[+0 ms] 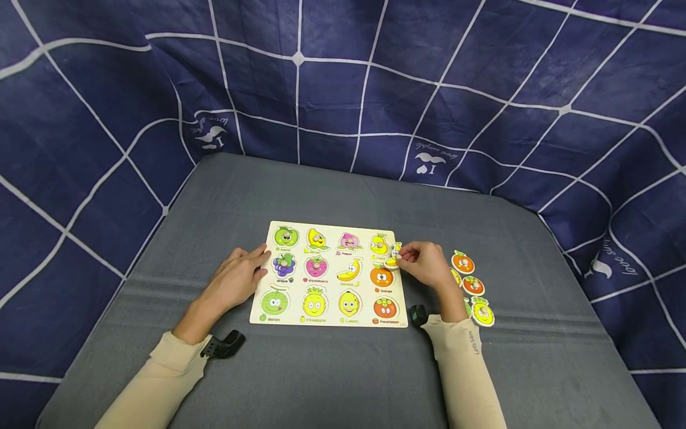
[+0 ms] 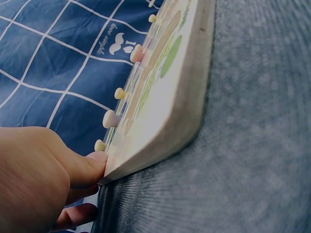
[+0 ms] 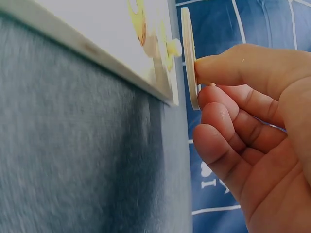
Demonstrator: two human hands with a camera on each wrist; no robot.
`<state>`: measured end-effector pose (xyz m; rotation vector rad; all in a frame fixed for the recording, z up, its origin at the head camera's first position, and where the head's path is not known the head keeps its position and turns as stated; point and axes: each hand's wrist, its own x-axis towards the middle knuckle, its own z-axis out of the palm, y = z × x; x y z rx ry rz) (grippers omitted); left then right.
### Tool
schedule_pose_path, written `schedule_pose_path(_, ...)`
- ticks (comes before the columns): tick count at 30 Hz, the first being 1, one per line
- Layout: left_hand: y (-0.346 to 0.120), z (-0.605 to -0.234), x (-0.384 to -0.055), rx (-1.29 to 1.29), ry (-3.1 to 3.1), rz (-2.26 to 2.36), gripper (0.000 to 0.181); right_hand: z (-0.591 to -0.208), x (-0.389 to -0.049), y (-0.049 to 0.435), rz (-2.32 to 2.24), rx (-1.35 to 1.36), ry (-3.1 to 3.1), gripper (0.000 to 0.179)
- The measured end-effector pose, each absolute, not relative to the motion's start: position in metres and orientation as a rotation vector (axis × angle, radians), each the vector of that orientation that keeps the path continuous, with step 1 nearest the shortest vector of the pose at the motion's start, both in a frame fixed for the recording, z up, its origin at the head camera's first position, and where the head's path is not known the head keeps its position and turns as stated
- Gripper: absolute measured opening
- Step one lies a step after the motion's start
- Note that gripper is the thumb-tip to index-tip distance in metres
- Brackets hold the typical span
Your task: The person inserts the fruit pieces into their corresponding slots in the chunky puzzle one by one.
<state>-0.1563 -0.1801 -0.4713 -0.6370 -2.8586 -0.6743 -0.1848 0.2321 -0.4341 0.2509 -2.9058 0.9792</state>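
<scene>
Beige sleeves (image 1: pixel 466 381) over grey cloth (image 1: pixel 311 375); puzzle board (image 1: pixel 332 301) flat; navy gridded drapes (image 1: pixel 332 95) around.

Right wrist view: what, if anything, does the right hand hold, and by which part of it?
The right hand pinches a flat, yellow banana-shaped wooden piece at its upper face; the exact contact point is partly hidden.

"What's hidden?"
"Two loose pieces (image 1: pixel 456 276), partly, behind my right arm (image 1: pixel 452 304)."
"Cut off?"
"In the left wrist view, my left hand (image 2: pixel 36 179) and the board (image 2: pixel 150 116)."
"Blurred?"
"Some small labels (image 1: pixel 348 284), to me."
</scene>
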Motion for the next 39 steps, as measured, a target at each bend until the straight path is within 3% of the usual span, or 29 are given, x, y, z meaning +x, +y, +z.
schedule_pose_path(39,-0.180,-0.471,-0.156,-0.628,-2.874,-0.686,0.040,-0.443,-0.177,0.171,1.110,0.587,-2.977,0.005)
